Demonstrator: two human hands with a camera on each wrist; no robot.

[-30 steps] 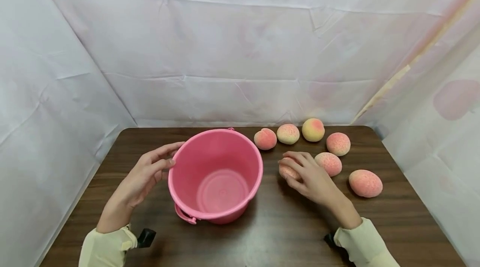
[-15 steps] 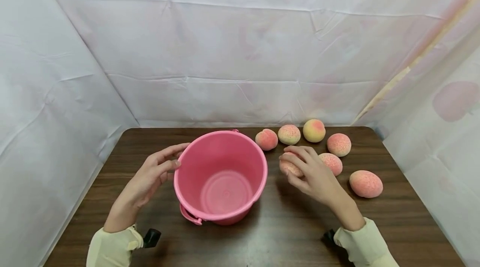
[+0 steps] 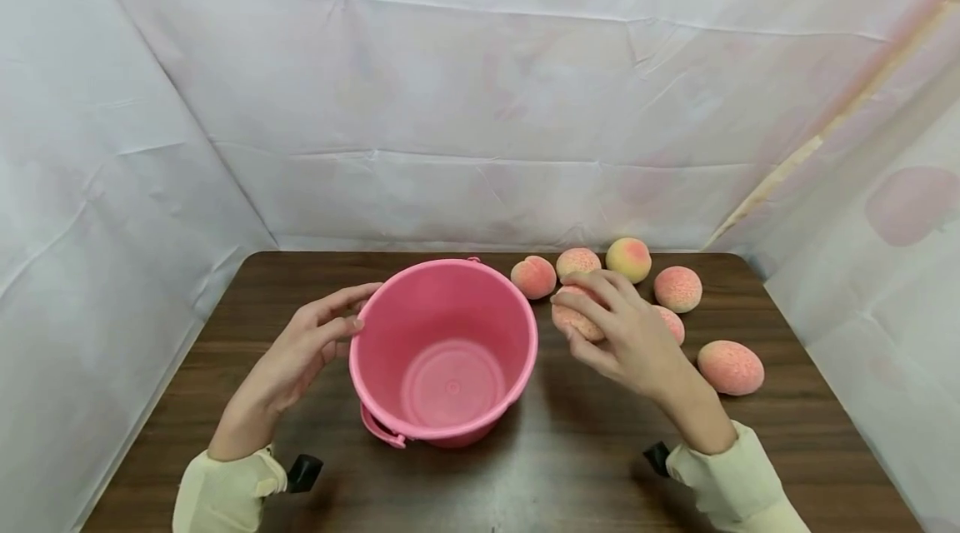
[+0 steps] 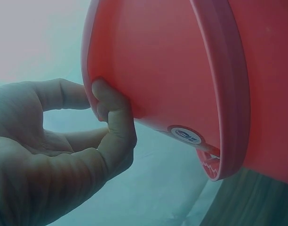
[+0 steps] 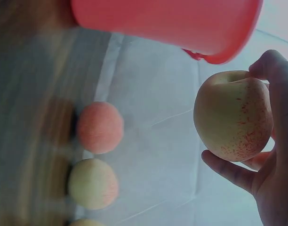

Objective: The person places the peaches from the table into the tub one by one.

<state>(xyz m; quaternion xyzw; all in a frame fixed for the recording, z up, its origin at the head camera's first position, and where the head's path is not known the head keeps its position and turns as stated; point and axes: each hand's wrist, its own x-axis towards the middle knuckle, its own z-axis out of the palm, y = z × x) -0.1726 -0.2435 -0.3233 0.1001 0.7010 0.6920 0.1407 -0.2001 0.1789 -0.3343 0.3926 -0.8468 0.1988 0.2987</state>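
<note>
A pink bucket (image 3: 446, 341) stands upright on the table, its inside bare down to the ringed bottom. My left hand (image 3: 297, 358) holds it at the left side of the rim; the left wrist view shows bent fingers (image 4: 116, 110) against the pink wall. My right hand (image 3: 628, 339) grips a peach (image 3: 577, 314) to the right of the bucket. In the right wrist view this peach (image 5: 234, 115) is raised off the table, pale yellow with red specks, with thumb and fingers around it.
More peaches lie at the right: one by the bucket (image 3: 533, 277), a yellow one (image 3: 628, 259) at the back, and an oblong one (image 3: 731, 367) farthest right. The brown wooden table (image 3: 540, 466) is enclosed by white sheeting (image 3: 465, 100). The bucket's handle (image 3: 381, 430) hangs at its front left.
My right hand has closed around the peach and lifted it up and slightly left. The bucket and my left hand have shifted a little to the right.
</note>
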